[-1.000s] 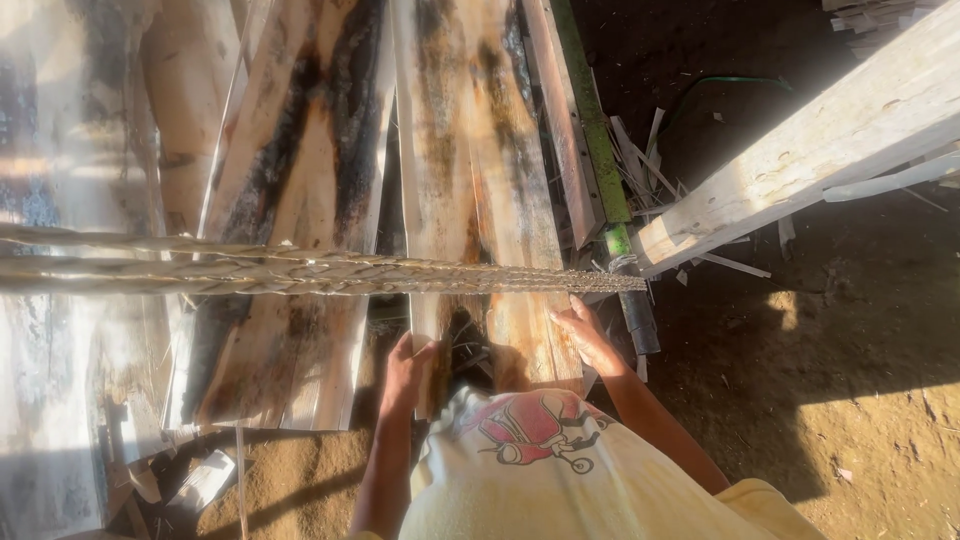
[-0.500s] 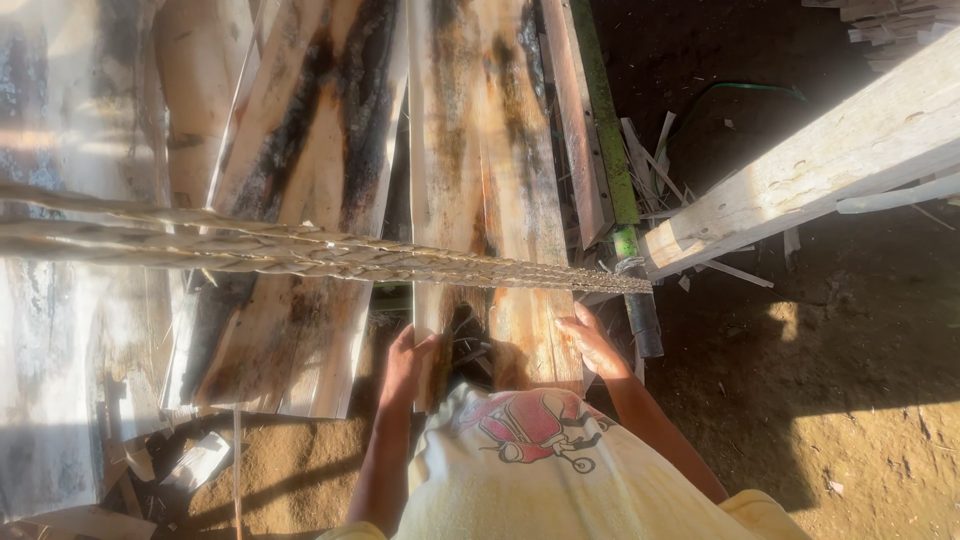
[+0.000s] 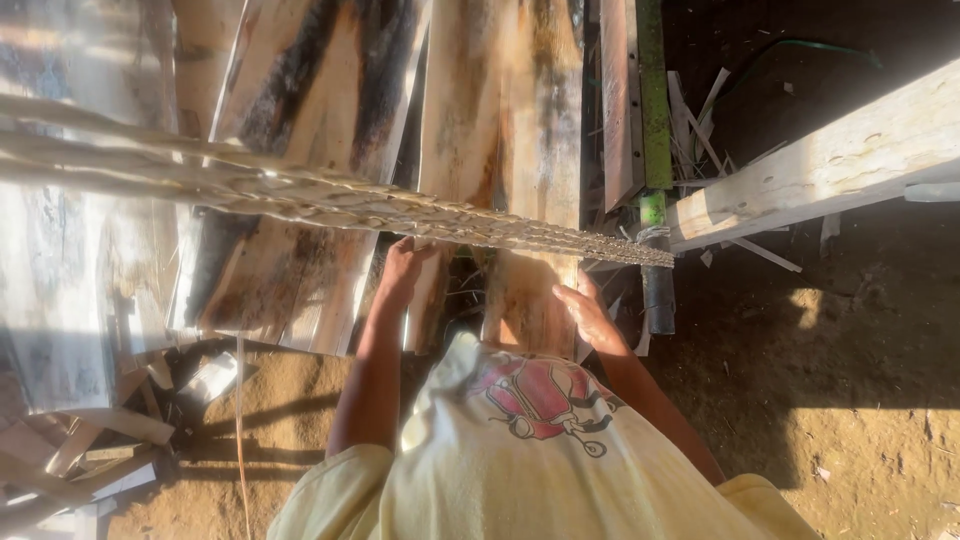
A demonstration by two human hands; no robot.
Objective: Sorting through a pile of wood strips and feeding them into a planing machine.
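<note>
Below, two hands, left hand (image 3: 405, 268) and right hand (image 3: 590, 318), gripping one upright plank (image 3: 510, 200), fingers curled.

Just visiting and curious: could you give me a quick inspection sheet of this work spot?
Surface: sandy ground, part sunlit.
Job's things: upright plank, pale with dark streaks, gripped at its lower edges by left hand and right hand.
Clutter: offcuts at lower left; splinters by a green post.
Hands: both bare, on the plank.
Cables: dark hose; twisted rope tied near a pale beam.
Surroundings: more planks leaning alongside.
</note>
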